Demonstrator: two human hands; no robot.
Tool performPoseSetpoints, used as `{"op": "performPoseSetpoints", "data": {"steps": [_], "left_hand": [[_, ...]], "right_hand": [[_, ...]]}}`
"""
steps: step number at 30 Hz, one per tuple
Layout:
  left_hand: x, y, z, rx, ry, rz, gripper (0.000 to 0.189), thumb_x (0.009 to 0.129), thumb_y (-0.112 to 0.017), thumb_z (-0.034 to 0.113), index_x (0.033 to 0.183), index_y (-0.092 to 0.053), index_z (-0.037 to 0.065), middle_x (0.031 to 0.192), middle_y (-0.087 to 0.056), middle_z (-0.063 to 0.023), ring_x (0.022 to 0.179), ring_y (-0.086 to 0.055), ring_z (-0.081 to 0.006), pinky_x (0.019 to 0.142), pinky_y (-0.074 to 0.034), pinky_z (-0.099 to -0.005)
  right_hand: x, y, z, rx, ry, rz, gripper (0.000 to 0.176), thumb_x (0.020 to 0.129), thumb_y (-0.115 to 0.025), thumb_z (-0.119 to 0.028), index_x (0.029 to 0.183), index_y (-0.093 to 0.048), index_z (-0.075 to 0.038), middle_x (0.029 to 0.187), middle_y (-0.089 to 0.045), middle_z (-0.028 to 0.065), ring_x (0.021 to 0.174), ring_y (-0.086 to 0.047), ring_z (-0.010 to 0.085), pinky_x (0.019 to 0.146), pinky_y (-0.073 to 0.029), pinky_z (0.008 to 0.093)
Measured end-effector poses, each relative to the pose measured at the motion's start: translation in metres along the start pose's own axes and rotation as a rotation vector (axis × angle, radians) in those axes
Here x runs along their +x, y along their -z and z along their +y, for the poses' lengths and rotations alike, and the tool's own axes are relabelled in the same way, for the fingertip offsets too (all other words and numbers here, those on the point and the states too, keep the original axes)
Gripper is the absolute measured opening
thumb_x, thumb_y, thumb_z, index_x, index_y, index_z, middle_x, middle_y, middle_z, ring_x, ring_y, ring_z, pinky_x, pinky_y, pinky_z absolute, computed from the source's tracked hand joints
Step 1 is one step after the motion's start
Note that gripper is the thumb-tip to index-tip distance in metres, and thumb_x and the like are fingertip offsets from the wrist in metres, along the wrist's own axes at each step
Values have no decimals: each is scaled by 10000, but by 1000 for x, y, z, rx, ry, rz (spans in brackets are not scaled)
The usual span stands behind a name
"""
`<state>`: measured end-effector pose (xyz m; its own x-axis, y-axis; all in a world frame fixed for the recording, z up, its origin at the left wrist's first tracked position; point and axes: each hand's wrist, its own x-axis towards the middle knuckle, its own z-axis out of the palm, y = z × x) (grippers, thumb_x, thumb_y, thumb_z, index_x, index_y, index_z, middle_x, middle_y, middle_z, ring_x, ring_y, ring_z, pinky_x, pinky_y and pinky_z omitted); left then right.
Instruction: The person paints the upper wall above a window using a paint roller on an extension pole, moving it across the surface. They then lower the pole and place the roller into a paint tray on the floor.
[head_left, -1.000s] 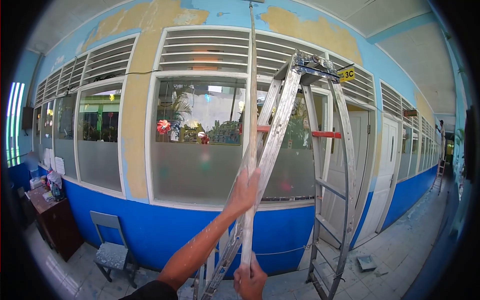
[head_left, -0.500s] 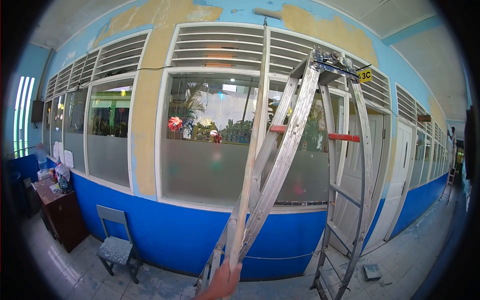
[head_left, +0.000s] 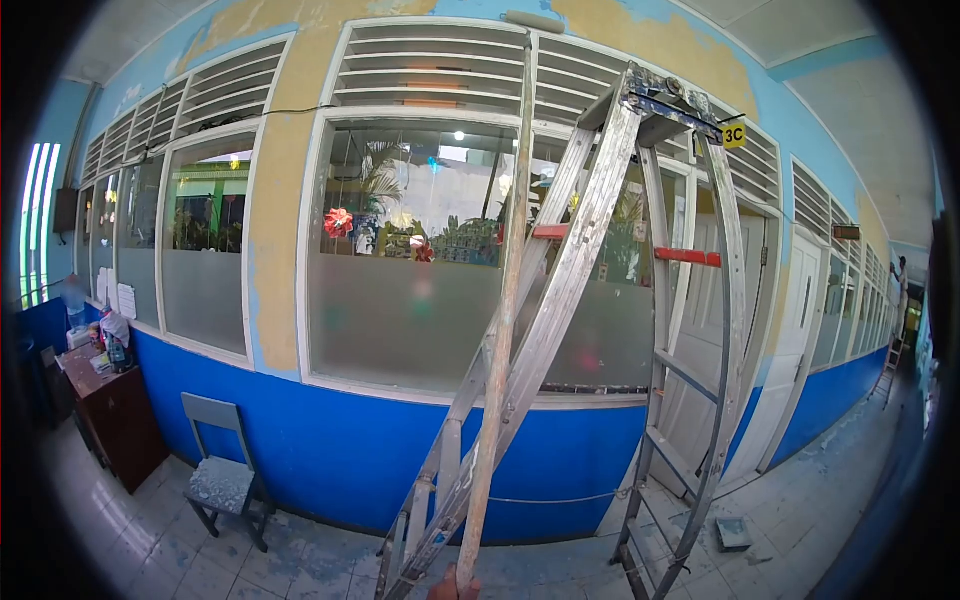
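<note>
At the bottom edge, my left hand (head_left: 452,588) is closed around the lower end of a long wooden pole (head_left: 500,360). Only part of that hand shows. The pole slants up in front of the window and carries a paint roller (head_left: 534,21) at its top, near the wall above the louvres. An aluminium stepladder (head_left: 570,300) with red braces stands spread just behind and right of the pole. My right hand is out of view.
A grey chair (head_left: 220,480) spattered with paint stands at left, beside a brown cabinet (head_left: 110,420) bearing bottles and bags. A square tray (head_left: 732,534) lies on the floor right of the ladder. Far right, a person (head_left: 901,285) is by another ladder (head_left: 887,372).
My left hand has dropped towards the bottom edge, its forearm now out of sight. The view has shifted, and the roller appears nearer the top edge.
</note>
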<state>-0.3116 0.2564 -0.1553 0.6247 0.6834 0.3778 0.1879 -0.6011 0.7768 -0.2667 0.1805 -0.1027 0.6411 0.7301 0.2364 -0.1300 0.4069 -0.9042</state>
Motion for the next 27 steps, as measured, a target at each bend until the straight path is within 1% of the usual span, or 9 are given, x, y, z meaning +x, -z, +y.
{"op": "performPoseSetpoints", "data": {"steps": [2, 5, 8, 10, 14, 17, 20, 24, 27], "left_hand": [[24, -5, -38, 574, -354, -13, 505, 1040, -483, 319, 1357, -477, -74, 1222, -532, -329, 1076, -530, -510, 886, -437, -581], [65, 96, 138, -164, 273, -272, 546, 1043, -472, 285, 1408, -410, -116, 1363, -469, -363, 1205, -488, -523, 986, -411, -587], [32, 29, 49, 202, -248, 17, 501, 1051, -474, 305, 1379, -445, -72, 1150, -606, -302, 989, -605, -460, 852, -482, -574], [31, 26, 69, 33, -272, 194, 452, 1043, -508, 326, 1317, -480, -31, 943, -616, -211, 813, -613, -386, 723, -497, -539], [86, 59, 90, -91, -275, 226, 401, 1034, -526, 334, 1127, -502, -55, 654, -566, -96, 556, -581, -199, 520, -468, -361], [101, 104, 145, -584, 86, -27, 369, 1026, -560, 303, 1167, -497, -32, 672, -541, -45, 512, -539, -121, 438, -422, -290], [76, 112, 182, -672, 126, -15, 410, 1028, -557, 369, 1156, -496, -16, 651, -499, -1, 511, -503, -73, 456, -405, -240], [52, 86, 167, -968, 39, -45, 410, 1017, -564, 383, 1230, -510, 37, 696, -556, -86, 597, -574, -277, 566, -483, -452], [52, 90, 162, -495, -125, 189, 401, 1001, -574, 359, 1187, -563, 4, 789, -618, -146, 705, -632, -302, 642, -504, -455]], "right_hand": [[0, 0, -3, 4, -12, -12, 356, 1015, -565, -378, 1051, -629, -30, 583, -500, -5, 444, -425, 89, 401, -328, 268], [0, 0, -8, 14, -29, -29, 359, 1014, -565, -385, 1049, -628, -33, 584, -499, -4, 442, -425, 91, 400, -328, 269], [-4, 0, -4, 13, -39, -43, 362, 1013, -564, -392, 1046, -626, -36, 585, -498, -3, 441, -425, 94, 399, -328, 269], [-6, 1, -2, 15, -47, -55, 364, 1012, -564, -396, 1045, -624, -38, 586, -498, -2, 439, -425, 95, 398, -328, 269], [3, -11, -32, 40, -33, -125, 369, 1010, -564, -405, 1042, -622, -42, 587, -497, -1, 437, -425, 98, 396, -328, 269], [7, -15, -42, 54, -10, -153, 372, 1009, -564, -412, 1040, -620, -45, 588, -496, 0, 435, -424, 100, 395, -328, 270], [-3, -2, -24, 59, -31, -148, 375, 1007, -563, -418, 1038, -618, -48, 589, -495, 1, 434, -424, 102, 393, -328, 270], [-13, 5, -11, 74, -90, -153, 380, 1005, -563, -427, 1035, -616, -52, 590, -494, 3, 431, -424, 105, 391, -328, 270], [-7, 0, -18, 94, -103, -175, 383, 1004, -563, -434, 1033, -614, -55, 591, -494, 4, 430, -424, 107, 390, -328, 271]]}}
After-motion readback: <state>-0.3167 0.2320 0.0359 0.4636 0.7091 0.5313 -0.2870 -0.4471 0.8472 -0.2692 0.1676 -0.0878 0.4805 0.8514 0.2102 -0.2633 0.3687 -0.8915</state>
